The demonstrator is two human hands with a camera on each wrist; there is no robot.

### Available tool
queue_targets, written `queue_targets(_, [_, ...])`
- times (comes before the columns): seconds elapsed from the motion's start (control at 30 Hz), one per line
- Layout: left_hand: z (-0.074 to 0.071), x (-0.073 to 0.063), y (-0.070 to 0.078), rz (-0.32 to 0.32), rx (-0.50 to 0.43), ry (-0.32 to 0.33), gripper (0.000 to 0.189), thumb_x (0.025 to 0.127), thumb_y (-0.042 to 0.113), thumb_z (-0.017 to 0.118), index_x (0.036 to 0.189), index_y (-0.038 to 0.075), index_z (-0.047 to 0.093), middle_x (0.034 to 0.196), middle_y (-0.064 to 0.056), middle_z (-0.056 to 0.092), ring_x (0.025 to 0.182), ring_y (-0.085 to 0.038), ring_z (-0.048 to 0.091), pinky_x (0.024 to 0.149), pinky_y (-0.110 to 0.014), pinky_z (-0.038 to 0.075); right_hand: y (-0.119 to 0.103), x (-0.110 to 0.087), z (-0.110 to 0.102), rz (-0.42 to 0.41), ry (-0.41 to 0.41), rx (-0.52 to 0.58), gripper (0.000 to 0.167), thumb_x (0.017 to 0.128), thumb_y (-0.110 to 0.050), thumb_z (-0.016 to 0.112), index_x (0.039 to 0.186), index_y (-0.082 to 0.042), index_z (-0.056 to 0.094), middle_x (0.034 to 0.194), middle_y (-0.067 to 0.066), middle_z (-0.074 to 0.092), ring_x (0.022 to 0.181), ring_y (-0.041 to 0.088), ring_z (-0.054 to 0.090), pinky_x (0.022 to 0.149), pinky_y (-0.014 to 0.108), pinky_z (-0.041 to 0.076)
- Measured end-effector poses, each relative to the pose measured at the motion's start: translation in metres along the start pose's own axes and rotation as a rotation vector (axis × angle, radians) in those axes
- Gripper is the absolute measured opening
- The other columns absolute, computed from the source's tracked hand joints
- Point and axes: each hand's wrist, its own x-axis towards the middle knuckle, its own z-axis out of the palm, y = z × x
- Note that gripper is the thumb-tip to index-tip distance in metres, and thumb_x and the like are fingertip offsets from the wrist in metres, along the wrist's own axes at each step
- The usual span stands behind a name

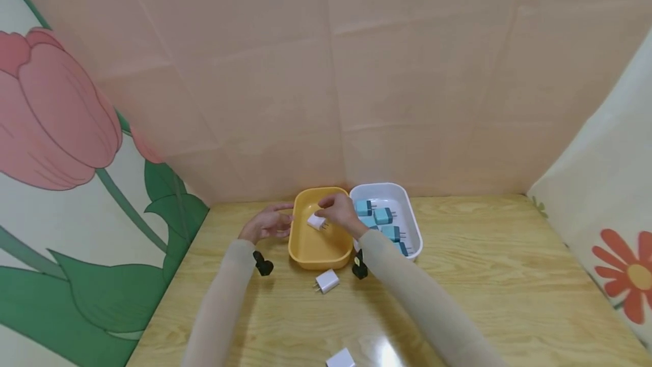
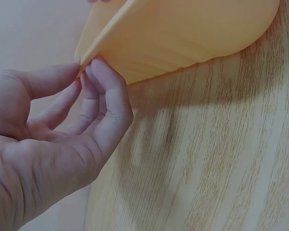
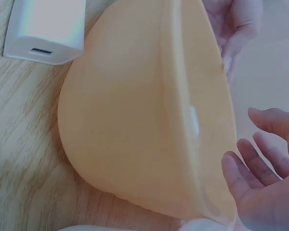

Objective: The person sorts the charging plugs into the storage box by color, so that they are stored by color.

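Observation:
My left hand (image 1: 267,223) pinches the left rim of a yellow plastic tray (image 1: 316,256), thumb and fingertips meeting at the edge in the left wrist view. Inside that tray lies a white charger plug (image 1: 316,221) with its prongs pointing right. Over the tray is my right hand (image 1: 338,211), its fingertips close above the plug in the head view. The right wrist view shows this hand (image 3: 265,168) with loosely bent fingers and nothing between them. There, only a white sliver of the plug (image 3: 194,122) shows past the tray's rim.
A white tray (image 1: 414,231) with several teal charger plugs (image 1: 383,216) stands right beside the yellow one. Another white charger plug (image 1: 327,281) lies on the wooden table just in front, and one more (image 1: 341,358) at the bottom edge of the view. A cloth wall rises behind.

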Motion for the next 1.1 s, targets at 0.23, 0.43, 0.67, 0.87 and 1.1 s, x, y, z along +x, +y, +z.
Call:
queue_targets(0.23, [0.001, 0.001, -0.002, -0.021, -0.006, -0.01, 0.06, 0.103, 0.004, 0.062, 0.159, 0.016, 0.044, 0.101, -0.005, 0.069, 0.089, -0.017, 0.067, 0.079, -0.03, 0.058, -0.001, -0.01, -0.006, -0.049, -0.022, 0.047, 0.027, 0.083, -0.014, 0.089, 0.105, -0.001, 0.08, 0.1, 0.011, 0.081, 0.09, 0.019, 0.073, 0.082, 0.03, 0.061])
queue_targets(0.43, [0.001, -0.002, 0.001, -0.014, -0.015, 0.003, 0.057, 0.104, 0.004, 0.06, 0.158, 0.016, 0.046, 0.109, -0.008, 0.069, 0.093, -0.018, 0.066, 0.076, -0.028, 0.058, -0.009, -0.019, -0.012, -0.069, -0.049, 0.071, 0.021, 0.085, -0.014, 0.088, 0.103, -0.005, 0.081, 0.102, 0.011, 0.081, 0.095, 0.021, 0.075, 0.086, 0.033, 0.062])
queue_targets(0.67, [0.0, -0.002, 0.001, -0.007, -0.006, -0.014, 0.059, 0.104, 0.002, 0.06, 0.159, 0.015, 0.044, 0.097, -0.004, 0.068, 0.086, -0.016, 0.065, 0.077, -0.029, 0.058, -0.011, -0.029, -0.016, -0.044, -0.096, 0.136, 0.02, 0.088, -0.012, 0.086, 0.104, -0.003, 0.08, 0.101, 0.009, 0.081, 0.092, 0.016, 0.073, 0.085, 0.031, 0.062])
queue_targets(0.87, [-0.001, 0.002, -0.002, 0.0, -0.02, -0.011, 0.059, 0.103, 0.002, 0.061, 0.158, 0.014, 0.044, 0.095, -0.003, 0.068, 0.086, -0.016, 0.066, 0.076, -0.028, 0.058, -0.01, -0.038, -0.013, -0.051, -0.141, 0.177, 0.019, 0.089, -0.012, 0.084, 0.106, -0.003, 0.08, 0.1, 0.007, 0.081, 0.087, 0.013, 0.072, 0.081, 0.029, 0.062])
queue_targets(1.1, [-0.003, 0.002, -0.002, 0.001, -0.009, -0.018, 0.059, 0.103, 0.002, 0.061, 0.158, 0.016, 0.044, 0.095, -0.002, 0.069, 0.085, -0.016, 0.066, 0.079, -0.029, 0.057, -0.011, -0.052, -0.006, -0.064, -0.188, 0.255, 0.016, 0.091, -0.011, 0.082, 0.106, -0.005, 0.08, 0.102, 0.007, 0.08, 0.09, 0.012, 0.073, 0.087, 0.031, 0.063])
